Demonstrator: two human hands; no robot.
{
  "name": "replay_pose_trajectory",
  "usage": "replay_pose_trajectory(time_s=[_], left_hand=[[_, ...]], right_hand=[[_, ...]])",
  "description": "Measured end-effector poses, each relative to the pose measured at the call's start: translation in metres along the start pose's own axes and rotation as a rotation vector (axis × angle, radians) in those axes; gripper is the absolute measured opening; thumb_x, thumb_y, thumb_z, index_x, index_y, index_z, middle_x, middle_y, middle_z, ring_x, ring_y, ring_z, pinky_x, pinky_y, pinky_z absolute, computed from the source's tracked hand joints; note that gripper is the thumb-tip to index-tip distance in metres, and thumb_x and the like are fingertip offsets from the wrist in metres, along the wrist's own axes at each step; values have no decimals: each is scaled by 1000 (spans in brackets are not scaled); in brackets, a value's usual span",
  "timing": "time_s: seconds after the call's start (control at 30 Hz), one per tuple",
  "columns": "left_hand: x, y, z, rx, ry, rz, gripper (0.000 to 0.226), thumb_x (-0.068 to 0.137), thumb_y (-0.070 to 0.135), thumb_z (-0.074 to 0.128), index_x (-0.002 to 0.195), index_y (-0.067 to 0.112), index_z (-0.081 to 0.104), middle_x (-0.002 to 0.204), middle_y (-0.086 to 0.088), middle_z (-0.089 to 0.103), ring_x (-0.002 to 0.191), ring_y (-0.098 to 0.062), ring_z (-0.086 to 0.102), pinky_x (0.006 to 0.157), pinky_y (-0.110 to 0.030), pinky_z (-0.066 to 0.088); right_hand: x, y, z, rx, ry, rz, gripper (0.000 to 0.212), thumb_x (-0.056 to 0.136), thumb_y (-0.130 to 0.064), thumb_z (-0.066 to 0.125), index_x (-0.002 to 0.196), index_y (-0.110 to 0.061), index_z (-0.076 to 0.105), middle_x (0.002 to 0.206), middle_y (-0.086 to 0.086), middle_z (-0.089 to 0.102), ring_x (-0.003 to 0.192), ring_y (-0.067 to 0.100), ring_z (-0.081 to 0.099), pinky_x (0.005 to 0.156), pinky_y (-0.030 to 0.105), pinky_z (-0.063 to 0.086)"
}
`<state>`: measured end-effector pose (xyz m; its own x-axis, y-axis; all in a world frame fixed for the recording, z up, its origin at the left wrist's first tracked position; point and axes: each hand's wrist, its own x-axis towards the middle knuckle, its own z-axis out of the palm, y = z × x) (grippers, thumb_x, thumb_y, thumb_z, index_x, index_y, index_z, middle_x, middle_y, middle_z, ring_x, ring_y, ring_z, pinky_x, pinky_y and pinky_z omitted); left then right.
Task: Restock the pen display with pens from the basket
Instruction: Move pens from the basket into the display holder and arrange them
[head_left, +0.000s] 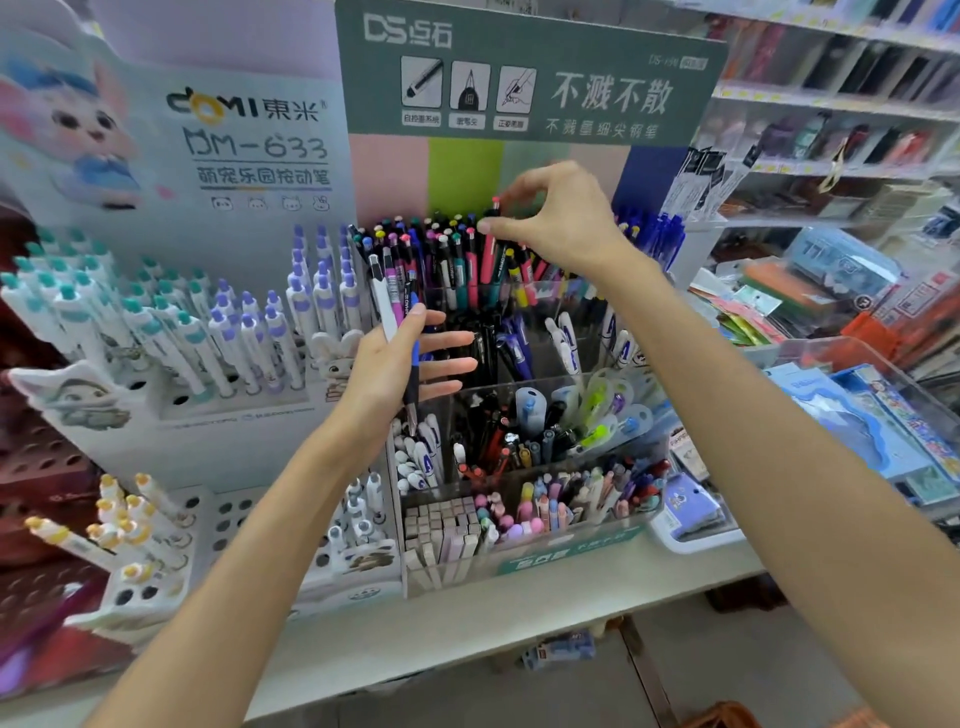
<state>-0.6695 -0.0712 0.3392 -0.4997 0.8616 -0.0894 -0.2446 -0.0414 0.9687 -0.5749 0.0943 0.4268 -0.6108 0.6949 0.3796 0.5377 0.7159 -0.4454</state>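
At the back row of the display (519, 564), the right hand (550, 218) pinches a pink pen (488, 254) by its top between thumb and fingers, seating it among the upright pens. That's the placing step, I'd say. The left hand (400, 364) holds the spares (395, 301), thumb across them, fingers fanned loose: I count about four. Next, I reckon: let go, then pick one spare across. No basket in view.

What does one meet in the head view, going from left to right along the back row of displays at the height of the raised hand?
White pens with teal caps → white pens with purple caps → bunch of pens in the left hand → red pen pinched by the right hand → blue pens.
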Motion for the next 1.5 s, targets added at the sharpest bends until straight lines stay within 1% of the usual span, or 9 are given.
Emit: replay_pose_trajectory(time_s=[0.1,0.47,0.6,0.83,0.93,1.0,1.2,1.33,1.5], left_hand=[[0,-1,1,-1,-15,-8,26,102,34,37,104,18,58,83,4,76,73,-16,73,58,-26,58],[-2,1,7,-5,-78,-16,28,102,35,37,106,19,59,89,3,76,77,-16,73,64,-28,60],[-4,0,12,-15,-111,-37,28,102,35,37,105,19,59,90,3,76,76,-15,73,65,-28,60],[-4,3,17,-49,-155,-40,29,101,36,38,108,23,63,98,4,74,89,-15,72,75,-31,60],[-4,1,21,-12,-181,-30,29,101,35,38,110,21,63,89,6,75,77,-10,71,69,-28,60],[-5,-3,26,26,-212,-26,30,101,35,39,109,19,63,84,6,74,70,-8,70,67,-27,59],[-6,-11,42,77,-266,-24,32,101,40,37,113,20,60,90,-1,75,76,-16,72,66,-28,59],[1,-10,41,24,-137,35,26,103,30,35,100,16,58,97,-2,74,87,-17,72,71,-28,59],[8,-6,35,-9,-82,41,26,104,30,35,101,17,57,89,6,75,83,-16,73,71,-28,59]], right_hand=[[9,0,-2,-134,-90,-35,36,70,-49,77,95,-23,75,100,-2,67,121,28,42,96,38,41],[-5,2,12,-156,127,-114,26,78,-45,71,97,-28,75,83,-3,49,100,23,48,77,29,37],[2,3,11,-89,54,-27,23,77,-44,73,92,-27,77,80,-8,65,103,23,56,89,35,46],[1,1,7,-168,56,-16,23,80,-43,70,96,-27,75,89,-4,67,95,18,56,73,30,44],[-34,-1,7,75,119,33,27,86,-46,63,98,-25,74,75,-10,60,72,3,51,63,22,36],[-57,-4,6,286,-65,107,34,86,-50,62,99,-22,76,74,-17,66,66,-9,55,64,12,41],[-88,12,0,471,-178,170,23,88,-33,65,92,-14,76,86,12,72,70,7,60,69,21,49],[-85,26,-21,631,112,285,19,97,-23,53,90,-9,64,65,-3,59,47,0,51,48,14,42],[-62,49,-44,519,591,226,16,99,-21,48,91,-9,55,65,-3,59,47,1,56,51,19,48]])
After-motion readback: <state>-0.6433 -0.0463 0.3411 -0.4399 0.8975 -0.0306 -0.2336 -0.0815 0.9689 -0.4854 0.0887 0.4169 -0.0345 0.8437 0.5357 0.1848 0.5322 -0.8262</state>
